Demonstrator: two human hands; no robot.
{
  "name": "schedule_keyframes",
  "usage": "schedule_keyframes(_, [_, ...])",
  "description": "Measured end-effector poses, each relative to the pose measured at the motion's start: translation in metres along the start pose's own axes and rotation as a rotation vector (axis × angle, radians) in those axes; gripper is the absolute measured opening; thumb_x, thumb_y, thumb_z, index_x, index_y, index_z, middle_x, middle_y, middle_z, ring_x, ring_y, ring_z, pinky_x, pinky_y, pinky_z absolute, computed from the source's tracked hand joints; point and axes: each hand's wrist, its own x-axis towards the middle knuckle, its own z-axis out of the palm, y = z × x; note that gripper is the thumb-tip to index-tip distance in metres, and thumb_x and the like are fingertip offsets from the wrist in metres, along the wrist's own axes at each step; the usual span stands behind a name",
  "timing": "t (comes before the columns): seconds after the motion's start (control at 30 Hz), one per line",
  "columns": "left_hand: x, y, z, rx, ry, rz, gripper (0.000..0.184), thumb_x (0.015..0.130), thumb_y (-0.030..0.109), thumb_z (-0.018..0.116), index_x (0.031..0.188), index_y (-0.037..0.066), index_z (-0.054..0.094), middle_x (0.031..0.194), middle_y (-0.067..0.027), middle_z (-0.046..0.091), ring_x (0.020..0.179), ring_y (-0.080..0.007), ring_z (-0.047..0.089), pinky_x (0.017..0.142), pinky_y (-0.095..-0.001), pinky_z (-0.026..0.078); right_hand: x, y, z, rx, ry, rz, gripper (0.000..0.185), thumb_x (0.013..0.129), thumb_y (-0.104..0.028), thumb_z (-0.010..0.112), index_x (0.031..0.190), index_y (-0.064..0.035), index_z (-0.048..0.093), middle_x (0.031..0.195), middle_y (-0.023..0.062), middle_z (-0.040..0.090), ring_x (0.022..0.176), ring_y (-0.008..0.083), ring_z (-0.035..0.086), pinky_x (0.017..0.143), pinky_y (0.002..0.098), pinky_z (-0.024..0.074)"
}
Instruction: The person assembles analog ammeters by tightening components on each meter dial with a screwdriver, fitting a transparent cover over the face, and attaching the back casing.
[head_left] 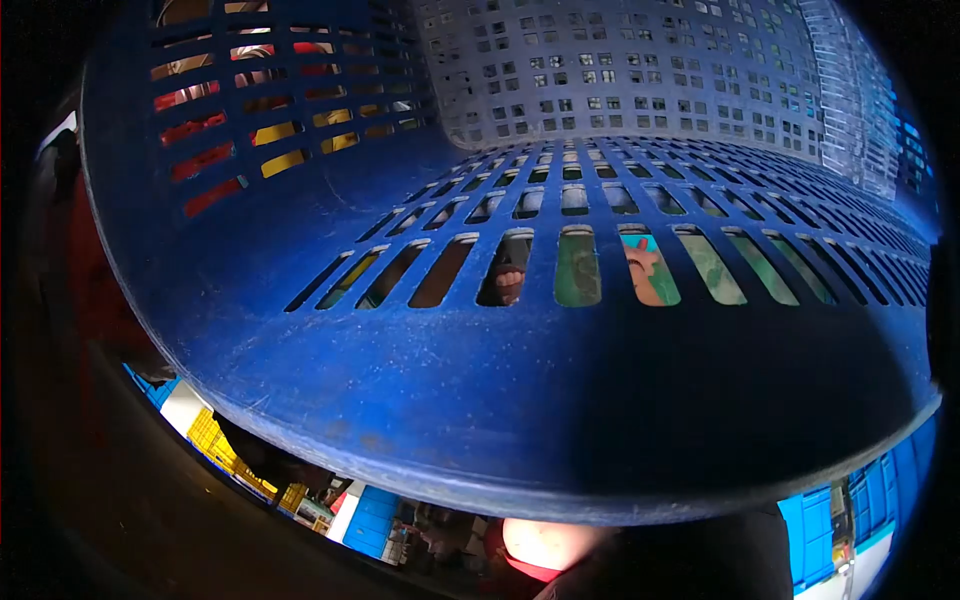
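A large blue plastic crate [400, 370] fills most of the view, very close to the camera. Its near rim curves across the bottom, and its slotted wall and gridded panel stretch away behind. Neither my left hand nor my right hand can be made out. Through one slot show what look like curled fingers [509, 284]. Another slot shows a skin-coloured shape [645, 268] against turquoise. Whose these are, I cannot tell.
Red and yellow things [280, 162] show through the openings at upper left. Below the rim are yellow crates [222, 445], blue containers [370, 520] and a bright, overexposed skin-coloured shape [545, 543]. More blue containers [808, 535] stand at lower right.
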Motion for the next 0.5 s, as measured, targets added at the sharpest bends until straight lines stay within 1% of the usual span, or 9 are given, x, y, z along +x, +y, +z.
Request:
schedule_keyframes(0.3, [0.013,-0.008,-0.005,-0.034,-0.094,-0.006,0.048,0.069,0.019,0.067,0.114,0.005,0.056,0.12,-0.02,0.047,0.106,-0.0371,0.049,0.094,-0.0456,0.036,0.022,-0.001,0.0,0.141,0.149,0.026,0.044,0.085,-0.037,0.064,0.119,-0.0105,0.058,0.12,0.0108,0.057,0.112,0.0279,0.052,0.097,0.0467,0.0382])
schedule_keyframes(0.5, [0.013,-0.012,-0.01,-0.06,-0.175,-0.032,0.049,0.066,0.017,0.069,0.112,0.005,0.057,0.12,-0.0192,0.047,0.106,-0.0366,0.049,0.093,-0.0453,0.036,0.027,0.014,0.008,0.227,0.227,0.063,0.044,0.085,-0.037,0.064,0.12,-0.0106,0.058,0.12,0.0109,0.057,0.112,0.0279,0.052,0.097,0.0469,0.0379])
